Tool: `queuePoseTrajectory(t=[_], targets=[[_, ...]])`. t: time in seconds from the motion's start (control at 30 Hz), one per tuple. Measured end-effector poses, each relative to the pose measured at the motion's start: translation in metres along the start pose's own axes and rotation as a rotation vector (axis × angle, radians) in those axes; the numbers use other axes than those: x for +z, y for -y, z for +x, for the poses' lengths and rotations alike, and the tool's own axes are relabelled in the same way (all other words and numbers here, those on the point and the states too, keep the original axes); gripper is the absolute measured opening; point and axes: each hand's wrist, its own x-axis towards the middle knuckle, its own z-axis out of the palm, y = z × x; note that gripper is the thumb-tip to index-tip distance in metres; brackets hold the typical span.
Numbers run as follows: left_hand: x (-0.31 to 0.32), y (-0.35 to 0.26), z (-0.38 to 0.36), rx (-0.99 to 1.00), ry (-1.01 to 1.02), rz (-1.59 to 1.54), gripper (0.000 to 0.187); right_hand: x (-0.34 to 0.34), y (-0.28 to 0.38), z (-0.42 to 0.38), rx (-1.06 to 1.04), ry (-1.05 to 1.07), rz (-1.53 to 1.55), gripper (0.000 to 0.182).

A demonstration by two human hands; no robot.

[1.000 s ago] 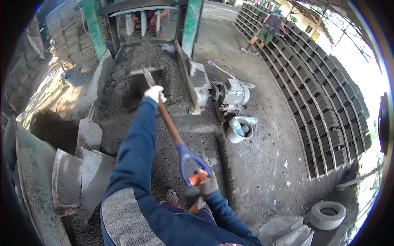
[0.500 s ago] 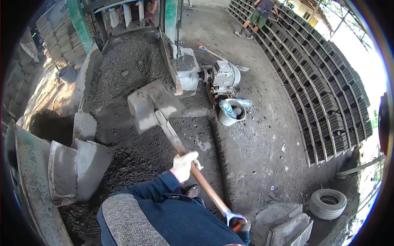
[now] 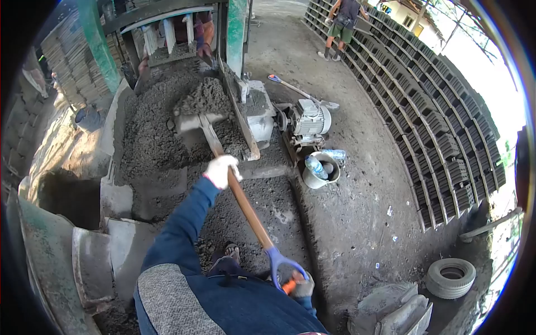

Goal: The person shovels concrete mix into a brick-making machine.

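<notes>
A shovel (image 3: 249, 212) with a wooden shaft slants away from my body. My left hand (image 3: 221, 171), in a pale glove, is closed round the shaft near the blade. On the blue D-shaped handle with its orange grip, my gloved right hand (image 3: 303, 287) is closed low at the bottom of the view. The blade carries a heap of dark grey damp mix (image 3: 207, 99) and lies over the larger pile of mix (image 3: 148, 131) in the trough between concrete side walls. Part of the blade is hidden under its load.
A motor (image 3: 311, 118) and a bucket (image 3: 321, 176) holding bottles stand to the right. Beyond lie a second shovel (image 3: 296, 89) and racks of blocks (image 3: 402, 106), with a person (image 3: 341, 28) beside them. Another person's arm (image 3: 205, 33) shows behind the machine frame (image 3: 237, 39). A tyre (image 3: 451, 278) lies lower right.
The shovel has moved forward over the pile, and its blade, bare before, now bears mix. Both hands have travelled with it, my left arm reaching out. The person by the racks has shifted left.
</notes>
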Motion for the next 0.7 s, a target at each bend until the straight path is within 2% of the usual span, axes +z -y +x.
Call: queuePoseTrajectory(t=[0.1,0.17,0.23,0.3,0.33,0.37,0.4,0.47,0.5,0.57,0.6,0.63,0.67,0.7], targets=[[-0.015,-0.068,0.057,0.057,-0.134,0.097,0.011,0.089,0.035,0.013,-0.056,0.092,0.058,0.022],[-0.014,-0.094,0.085,0.179,-0.263,0.136,0.013,0.104,0.054,0.028,-0.333,0.309,-0.180,0.026],[-0.001,-0.104,0.086,0.188,-0.302,0.006,0.018,0.099,0.096,0.020,-0.453,0.431,-0.277,0.030],[0.052,-0.096,0.023,0.180,-0.227,-0.059,0.024,0.071,0.157,-0.010,-0.210,0.442,0.106,0.025],[0.080,-0.084,-0.006,0.154,-0.125,-0.140,0.025,0.019,0.168,-0.006,-0.241,0.446,0.217,0.030],[0.108,-0.072,-0.030,0.128,-0.022,-0.219,0.026,-0.017,0.204,-0.012,-0.437,0.589,0.124,0.039],[0.134,-0.058,-0.055,0.112,0.011,-0.324,0.029,-0.044,0.237,-0.030,-0.434,0.381,0.131,0.042],[0.169,-0.031,-0.091,0.071,0.101,-0.489,0.035,-0.064,0.304,-0.061,-0.726,0.078,-0.218,0.048],[0.179,-0.020,-0.104,0.057,0.156,-0.555,0.038,-0.087,0.338,-0.057,-0.851,0.137,-0.517,0.048],[0.199,-0.001,-0.120,0.042,0.268,-0.602,0.044,-0.084,0.378,-0.065,-1.181,-0.004,-0.592,0.041],[0.203,0.011,-0.124,0.065,0.301,-0.621,0.045,-0.114,0.403,-0.047,-1.453,-0.223,-0.838,0.047],[0.207,0.023,-0.128,0.090,0.334,-0.639,0.047,-0.085,0.429,-0.070,-1.659,-0.276,-1.013,0.057],[0.212,0.032,-0.135,0.079,0.399,-0.683,0.052,-0.062,0.448,-0.070,-1.838,-0.173,-0.741,0.066],[0.214,0.039,-0.141,0.143,0.530,-0.655,0.060,-0.064,0.474,-0.072,-1.957,-0.054,-0.781,0.069]])
